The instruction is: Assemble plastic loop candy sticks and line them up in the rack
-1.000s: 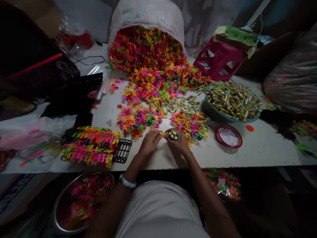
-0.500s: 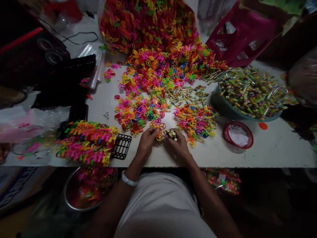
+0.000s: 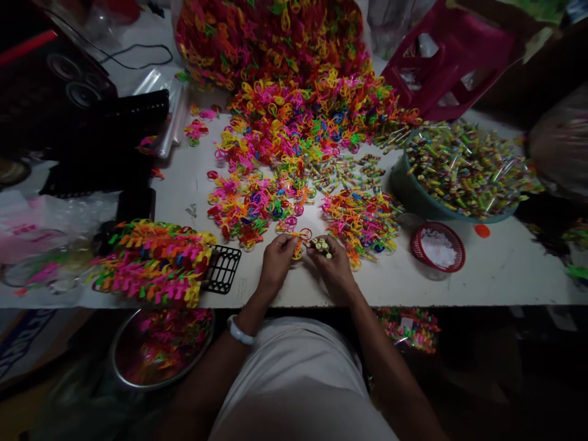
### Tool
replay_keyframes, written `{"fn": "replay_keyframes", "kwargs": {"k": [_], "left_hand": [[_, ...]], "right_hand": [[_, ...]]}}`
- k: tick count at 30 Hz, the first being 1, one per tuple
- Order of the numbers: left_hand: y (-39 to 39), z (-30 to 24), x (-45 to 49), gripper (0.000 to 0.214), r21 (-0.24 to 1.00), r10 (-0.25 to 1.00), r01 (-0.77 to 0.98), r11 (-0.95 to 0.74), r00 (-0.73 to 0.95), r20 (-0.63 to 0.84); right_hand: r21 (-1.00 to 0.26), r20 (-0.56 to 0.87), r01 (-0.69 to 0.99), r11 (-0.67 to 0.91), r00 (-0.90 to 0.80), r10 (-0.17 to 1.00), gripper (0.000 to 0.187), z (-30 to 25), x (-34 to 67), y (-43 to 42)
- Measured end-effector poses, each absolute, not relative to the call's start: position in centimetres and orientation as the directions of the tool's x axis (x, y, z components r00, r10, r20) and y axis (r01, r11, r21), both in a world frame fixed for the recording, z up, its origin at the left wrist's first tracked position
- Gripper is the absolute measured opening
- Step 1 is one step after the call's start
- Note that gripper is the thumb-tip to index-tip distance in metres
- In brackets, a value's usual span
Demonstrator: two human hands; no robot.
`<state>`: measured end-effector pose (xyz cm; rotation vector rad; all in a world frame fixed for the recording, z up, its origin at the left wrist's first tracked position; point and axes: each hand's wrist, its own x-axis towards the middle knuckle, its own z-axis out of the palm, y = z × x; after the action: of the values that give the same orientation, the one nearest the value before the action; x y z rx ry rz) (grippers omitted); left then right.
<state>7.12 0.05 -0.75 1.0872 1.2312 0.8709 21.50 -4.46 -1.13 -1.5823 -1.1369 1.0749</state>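
My left hand is closed, thumb and fingers pinching a small orange plastic piece with a ring-shaped end. Close beside it, my right hand is wrapped round a bundle of small tubes with pale round ends. The two hands nearly meet above the table's front part. Just beyond them lies a loose pile of bright plastic pieces, and a smaller pile sits to the right. Thin patterned tubes are scattered behind.
A teal basin heaped with tubes stands at the right, near a red basket holding white bits. On the left, a black rack carries rows of colourful pieces. A large bag of pieces spills at the back. Below the edge is a metal bowl.
The view has shifted slightly, so table items appear a little further left. Both hands remain close together with the same things in them.
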Motion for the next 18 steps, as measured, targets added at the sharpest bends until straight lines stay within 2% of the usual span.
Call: {"fn": "replay_keyframes", "kwargs": {"k": [6, 18], "left_hand": [[0.1, -0.7, 6.8, 0.019, 0.970, 0.963, 0.071, 0.234, 0.119, -0.241], [-0.1, -1.0, 7.2, 0.020, 0.962, 0.961, 0.115, 0.246, 0.100, -0.258]], "right_hand": [[-0.960, -0.160, 0.198, -0.199, 0.198, 0.967, 0.020, -1.6, 20.9, -4.6], [-0.965, -0.174, 0.152, -0.215, 0.246, 0.954, 0.022, -1.4, 20.5, -4.8]]}}
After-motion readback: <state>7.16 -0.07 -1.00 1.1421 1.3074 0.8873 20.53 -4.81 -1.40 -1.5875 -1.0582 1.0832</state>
